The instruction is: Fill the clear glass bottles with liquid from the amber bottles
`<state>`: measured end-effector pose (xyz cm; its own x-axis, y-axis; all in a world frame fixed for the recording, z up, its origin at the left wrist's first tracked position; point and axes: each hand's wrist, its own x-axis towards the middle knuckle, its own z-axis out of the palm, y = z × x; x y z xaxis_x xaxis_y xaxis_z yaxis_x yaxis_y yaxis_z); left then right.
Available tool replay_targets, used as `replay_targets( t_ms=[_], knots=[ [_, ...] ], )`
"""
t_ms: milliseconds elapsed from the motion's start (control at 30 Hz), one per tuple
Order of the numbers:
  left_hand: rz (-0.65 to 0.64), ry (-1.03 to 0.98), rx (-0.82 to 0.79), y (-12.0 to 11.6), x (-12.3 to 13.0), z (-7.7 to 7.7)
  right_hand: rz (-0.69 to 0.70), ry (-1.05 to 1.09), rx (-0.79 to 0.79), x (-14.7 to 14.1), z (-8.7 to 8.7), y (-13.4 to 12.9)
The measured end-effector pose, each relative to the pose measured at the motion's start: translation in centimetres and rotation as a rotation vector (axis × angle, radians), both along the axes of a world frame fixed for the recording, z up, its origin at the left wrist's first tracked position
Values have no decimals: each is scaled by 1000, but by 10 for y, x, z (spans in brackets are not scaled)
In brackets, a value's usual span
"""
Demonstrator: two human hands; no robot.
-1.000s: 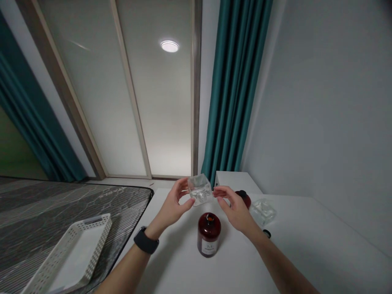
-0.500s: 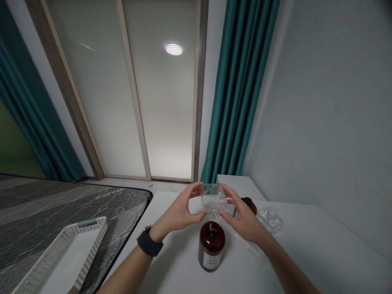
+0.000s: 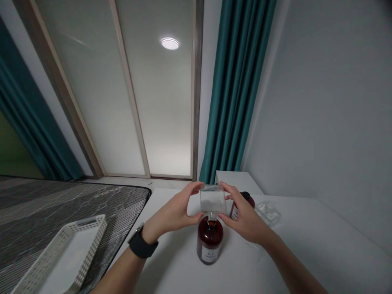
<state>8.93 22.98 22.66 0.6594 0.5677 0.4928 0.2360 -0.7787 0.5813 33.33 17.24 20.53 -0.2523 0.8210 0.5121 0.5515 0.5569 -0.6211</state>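
Note:
A clear, square-sided bottle (image 3: 212, 200) is held neck down between my two hands. My left hand (image 3: 181, 207) grips its left side and wears a dark watch on the wrist. On the right side, my right hand (image 3: 241, 212) holds it with thumb and fingers. The clear neck is at the mouth of a brown bottle (image 3: 210, 241) with a white label, which stands upright on the white table (image 3: 183, 267). Whether the neck sits inside the mouth is hard to tell.
Behind my right hand stands another brown bottle (image 3: 248, 199) with a black cap. Crumpled clear plastic (image 3: 268, 213) lies to its right. A white perforated basket (image 3: 92, 241) rests on the dark striped surface at the left.
Both hands have brought the clear bottle down toward the brown bottle's mouth and tipped it more upright, neck down. The whole view has shifted slightly.

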Motion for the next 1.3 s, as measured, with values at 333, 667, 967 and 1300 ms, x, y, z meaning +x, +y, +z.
replay_targets(
  t_ms=[333,667,967,1300],
  knots=[
    [49,152,202,-12,-4,13,-13,-90,37,1,4,-5],
    [37,188,286,-10,-4,13,-9,-121,100,2,4,-7],
    [29,187,316,-13,-3,18,25,-138,165,3,5,-8],
    [16,181,351,-14,-3,19,13,-168,224,3,6,-8]
  ],
)
